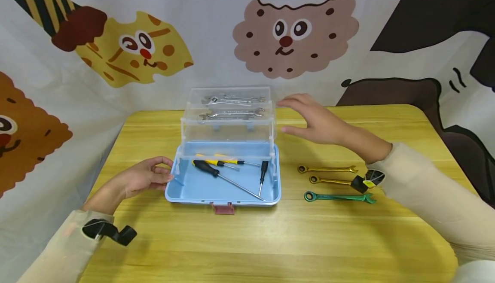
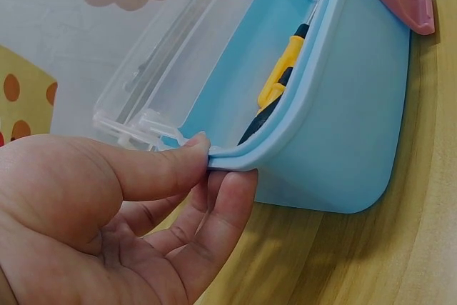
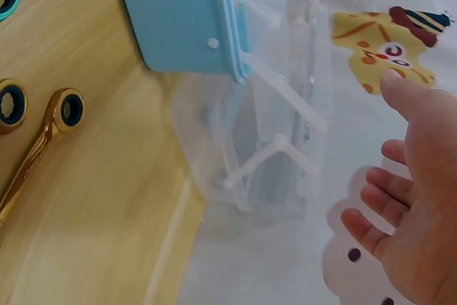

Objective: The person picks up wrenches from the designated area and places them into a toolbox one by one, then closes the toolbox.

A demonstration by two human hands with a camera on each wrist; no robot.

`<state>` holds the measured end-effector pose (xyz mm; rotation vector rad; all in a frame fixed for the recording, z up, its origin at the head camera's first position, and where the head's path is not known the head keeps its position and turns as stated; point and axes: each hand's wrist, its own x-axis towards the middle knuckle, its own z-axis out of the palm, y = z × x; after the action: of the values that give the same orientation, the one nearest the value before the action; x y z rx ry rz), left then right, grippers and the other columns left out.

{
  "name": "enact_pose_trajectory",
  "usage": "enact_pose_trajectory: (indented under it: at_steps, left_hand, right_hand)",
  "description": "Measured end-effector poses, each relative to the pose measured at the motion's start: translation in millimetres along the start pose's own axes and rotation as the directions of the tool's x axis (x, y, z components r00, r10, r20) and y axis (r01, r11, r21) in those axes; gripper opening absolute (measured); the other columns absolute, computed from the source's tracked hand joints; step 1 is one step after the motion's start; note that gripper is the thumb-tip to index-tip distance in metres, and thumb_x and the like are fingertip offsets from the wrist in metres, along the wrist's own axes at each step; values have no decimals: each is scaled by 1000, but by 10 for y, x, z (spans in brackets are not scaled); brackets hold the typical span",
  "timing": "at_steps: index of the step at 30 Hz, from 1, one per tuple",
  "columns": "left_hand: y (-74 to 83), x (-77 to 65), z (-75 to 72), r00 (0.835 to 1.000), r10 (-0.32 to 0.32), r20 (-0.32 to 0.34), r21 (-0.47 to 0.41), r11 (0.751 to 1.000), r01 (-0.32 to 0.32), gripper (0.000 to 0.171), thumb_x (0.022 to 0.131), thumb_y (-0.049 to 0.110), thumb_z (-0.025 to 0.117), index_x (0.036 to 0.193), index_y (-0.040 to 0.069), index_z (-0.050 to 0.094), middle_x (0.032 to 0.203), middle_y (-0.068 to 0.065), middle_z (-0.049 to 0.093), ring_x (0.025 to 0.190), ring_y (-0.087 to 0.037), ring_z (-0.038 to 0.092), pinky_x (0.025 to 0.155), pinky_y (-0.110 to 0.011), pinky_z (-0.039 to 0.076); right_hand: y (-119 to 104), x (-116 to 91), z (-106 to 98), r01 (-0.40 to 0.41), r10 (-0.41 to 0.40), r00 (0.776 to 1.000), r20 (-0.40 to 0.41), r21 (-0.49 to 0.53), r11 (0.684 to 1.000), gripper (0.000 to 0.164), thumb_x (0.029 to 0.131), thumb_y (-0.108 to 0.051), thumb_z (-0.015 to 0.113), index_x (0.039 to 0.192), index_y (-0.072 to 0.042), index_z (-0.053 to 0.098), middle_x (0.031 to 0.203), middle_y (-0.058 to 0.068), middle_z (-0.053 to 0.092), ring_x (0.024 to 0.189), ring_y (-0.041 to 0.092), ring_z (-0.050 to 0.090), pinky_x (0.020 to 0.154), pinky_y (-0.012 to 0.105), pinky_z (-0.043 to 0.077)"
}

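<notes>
A light blue toolbox [image 1: 175, 190] stands open on the table, with its clear folding trays [image 1: 228, 134] raised at the back. My left hand [image 1: 145, 174] pinches the rim at the left side between thumb and fingers, plain in the left wrist view. Off the trays' right side, my right hand [image 1: 319, 122] hovers with fingers spread and nothing in it. Silver wrenches [image 1: 232, 113] lie in the trays. Inside the box are a large black screwdriver [image 1: 206, 168], a small black screwdriver [image 1: 264, 171] and two yellow-handled screwdrivers [image 1: 210, 161].
Right of the box, two gold ratchet wrenches [image 1: 328, 169] and a green ratchet wrench [image 1: 336, 197] lie on the wooden table [image 1: 239, 248]. A pink latch [image 1: 223, 209] hangs at the box's front. Behind the table hangs a printed cloth [image 1: 216, 51].
</notes>
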<state>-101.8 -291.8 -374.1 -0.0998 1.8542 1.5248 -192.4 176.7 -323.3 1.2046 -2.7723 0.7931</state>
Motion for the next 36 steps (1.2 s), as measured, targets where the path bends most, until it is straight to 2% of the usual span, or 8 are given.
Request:
enact_pose_trajectory:
  at_steps: [9, 21, 27, 32, 36]
  left_hand:
    - [4, -13, -10, 1000, -2, 6, -6, 1000, 2, 24, 102, 1, 60, 122, 3, 46, 91, -2, 63, 83, -16, 67, 80, -31, 59]
    - [2, -3, -17, 1000, 4, 19, -8, 1000, -4, 25, 102, 0, 58, 124, 1, 45, 96, -3, 66, 86, -17, 68, 80, -31, 59]
    - [6, -10, -28, 1000, 10, 16, -8, 1000, -10, 24, 102, 0, 58, 122, 2, 46, 93, -2, 64, 84, -16, 67, 79, -30, 59]
    - [13, -9, -14, 1000, 2, 11, -7, 1000, -2, 25, 102, 0, 58, 123, 2, 46, 94, -2, 65, 85, -16, 68, 80, -31, 59]
    - [7, -11, -6, 1000, 1, 12, -7, 1000, -1, 25, 102, 0, 58, 124, 1, 45, 95, -3, 65, 86, -16, 68, 80, -31, 59]
  right_hand:
    - [54, -302, -72, -45, 46, 998, 35, -31, 999, 66, 94, -33, 75, 149, -7, 48, 149, 13, 48, 139, 33, 39, 112, 56, 35]
    - [209, -698, -40, -78, 78, 997, 20, -13, 997, 68, 88, -23, 82, 146, -6, 50, 146, 12, 51, 138, 34, 42, 110, 57, 37]
    - [280, -888, 5, -81, 81, 997, 1, 0, 997, 67, 83, -16, 86, 141, -3, 54, 140, 13, 56, 133, 35, 47, 106, 58, 40]
    - [373, -1064, 65, -106, 106, 994, 3, 17, 994, 60, 85, -16, 84, 137, -4, 58, 137, 10, 58, 128, 31, 50, 97, 50, 46]
    - [461, -1209, 100, -113, 113, 994, 6, 23, 993, 55, 88, -16, 82, 136, -7, 59, 135, 8, 59, 122, 25, 52, 91, 38, 49]
